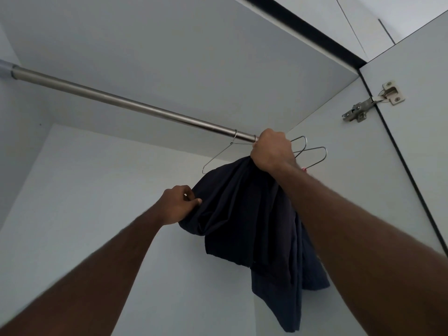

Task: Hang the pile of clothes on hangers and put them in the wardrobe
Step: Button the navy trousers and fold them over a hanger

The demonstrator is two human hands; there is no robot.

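**Hanging a dark garment at the rail's right end**

Looking up from the head camera, the wardrobe [184, 76] shows pale grey panels: top board above, back wall at 7 o'clock, side wall at 3 o'clock. One metal rail [126, 103] runs from 9 o'clock towards centre, bare along most of its length, so open room lies to the left; the right end is crowded close against the side wall. One door hinge [373, 103] sits at 2 o'clock beside the dark door edge.

Wire hangers [218, 156] number at least two: one hook loops over the rail just left of the right hand, and two rounded shoulder ends poke out at 3 o'clock of that hand.

One garment [252, 214], navy and soft, hangs bunched in deep folds below the rail at centre, its lower edge trailing towards 5 o'clock.

Right hand [271, 151] is fisted at the rail, fingers curled around the gathered top of the cloth. Left hand [179, 204], at 8 o'clock of it, pinches the cloth's left edge between thumb and fingers.
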